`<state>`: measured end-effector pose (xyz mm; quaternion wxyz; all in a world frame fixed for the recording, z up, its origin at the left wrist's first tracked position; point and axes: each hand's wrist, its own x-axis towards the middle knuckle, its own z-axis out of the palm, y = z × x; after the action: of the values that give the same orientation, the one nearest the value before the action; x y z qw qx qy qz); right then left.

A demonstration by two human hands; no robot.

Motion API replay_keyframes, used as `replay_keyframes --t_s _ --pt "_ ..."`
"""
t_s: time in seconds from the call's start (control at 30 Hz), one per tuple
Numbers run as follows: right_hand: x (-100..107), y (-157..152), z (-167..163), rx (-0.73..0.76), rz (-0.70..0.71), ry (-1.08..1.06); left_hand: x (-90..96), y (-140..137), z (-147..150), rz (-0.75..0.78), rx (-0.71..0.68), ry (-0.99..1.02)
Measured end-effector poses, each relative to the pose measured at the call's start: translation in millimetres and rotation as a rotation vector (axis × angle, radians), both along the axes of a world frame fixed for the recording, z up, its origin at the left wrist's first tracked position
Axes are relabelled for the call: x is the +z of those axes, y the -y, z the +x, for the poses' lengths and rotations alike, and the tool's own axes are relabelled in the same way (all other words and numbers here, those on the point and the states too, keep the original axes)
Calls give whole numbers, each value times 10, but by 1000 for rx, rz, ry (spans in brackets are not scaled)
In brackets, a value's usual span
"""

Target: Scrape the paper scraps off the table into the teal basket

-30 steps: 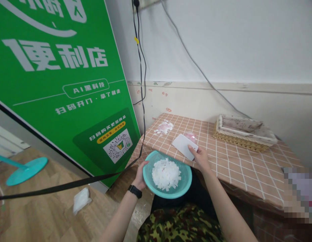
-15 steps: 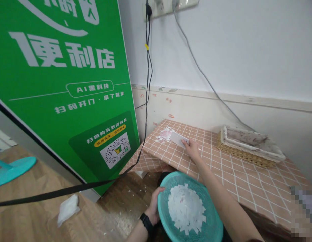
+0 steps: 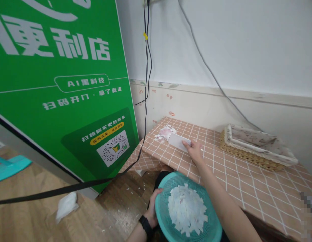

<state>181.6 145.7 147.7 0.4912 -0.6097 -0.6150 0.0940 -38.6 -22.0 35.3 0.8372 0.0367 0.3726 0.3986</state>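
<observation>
My left hand (image 3: 153,206), with a black band at the wrist, grips the left rim of a teal plastic basket (image 3: 163,215). A heap of small white flat pieces (image 3: 186,208), like paper scraps, lies in the basket. Over the table (image 3: 216,168) my right hand (image 3: 194,151) pinches the right end of a flat white rectangular plate (image 3: 179,141), its exact kind unclear. The plate's far end meets a scatter of white and pinkish scraps (image 3: 166,132) near the table's far left corner.
A wicker basket (image 3: 254,155) with a cloth lining stands at the table's back right. On the left is a green cabinet (image 3: 77,127), with a dark strap (image 3: 70,190) crossing before it. A white packet (image 3: 67,205) and scattered bits lie on the floor.
The camera view has tilted slightly down and turned left. The white plate shows more of its broad face. Both hands keep their holds.
</observation>
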Motion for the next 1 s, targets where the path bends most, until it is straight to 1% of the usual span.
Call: replay_keyframes --t_s 0.13,0.33,0.4,0.5,0.63,0.77,0.87,1.0 --pt "59 39 -70 3 4 -18 14 16 -14 -14 2 13" --pt "178 -169 -238 204 -56 -56 -4 16 -34 -29 -15 31" --pt "201 -247 -231 226 -84 -59 -20 5 -30 -37 -13 41" --pt "196 -312 -141 199 -128 -107 -45 -9 -27 -57 -6 53" --pt "137 -312 -27 175 -142 -200 -65 -6 -32 -54 -7 49" --pt "96 -284 -35 257 -175 -285 -67 -3 -28 -42 34 22" --pt "104 -277 -70 293 -183 -331 -68 -10 -20 -58 20 24" --pt "132 -274 -107 335 -186 -293 -76 -12 -23 -54 -3 17"
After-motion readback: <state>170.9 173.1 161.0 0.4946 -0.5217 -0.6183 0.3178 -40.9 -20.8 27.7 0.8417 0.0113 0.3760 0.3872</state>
